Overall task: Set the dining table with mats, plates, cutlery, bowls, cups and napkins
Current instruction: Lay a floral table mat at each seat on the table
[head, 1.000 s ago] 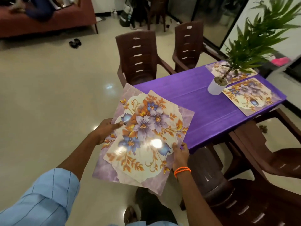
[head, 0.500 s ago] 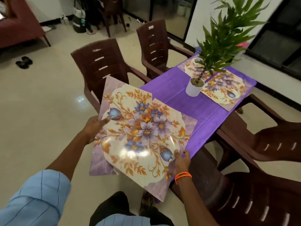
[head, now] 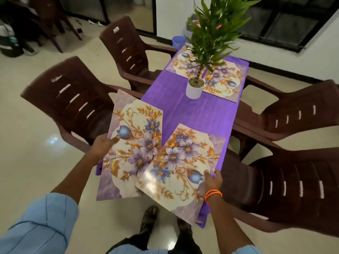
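Observation:
I stand at the near end of a narrow table with a purple cloth point(head: 194, 114). My left hand point(head: 103, 147) grips the left edge of one floral mat point(head: 132, 136), held over the table's near left corner. My right hand point(head: 212, 180) grips the near right edge of a second floral mat point(head: 181, 162), which overlaps the first and hangs over the near right corner. Two more floral mats lie at the far end, the left one point(head: 180, 66) and the right one point(head: 224, 80).
A white pot with a tall green plant point(head: 194, 88) stands mid-table in front of the far mats. Brown plastic chairs flank the table: two on the left point(head: 73, 99) point(head: 126, 46), two on the right point(head: 297, 114) point(head: 293, 189). My sandalled feet point(head: 148, 219) are on the tiled floor.
I have stepped round to the table's near end. The two mats, stacked before, are now fanned apart, one in each hand, and lowered over the near corners.

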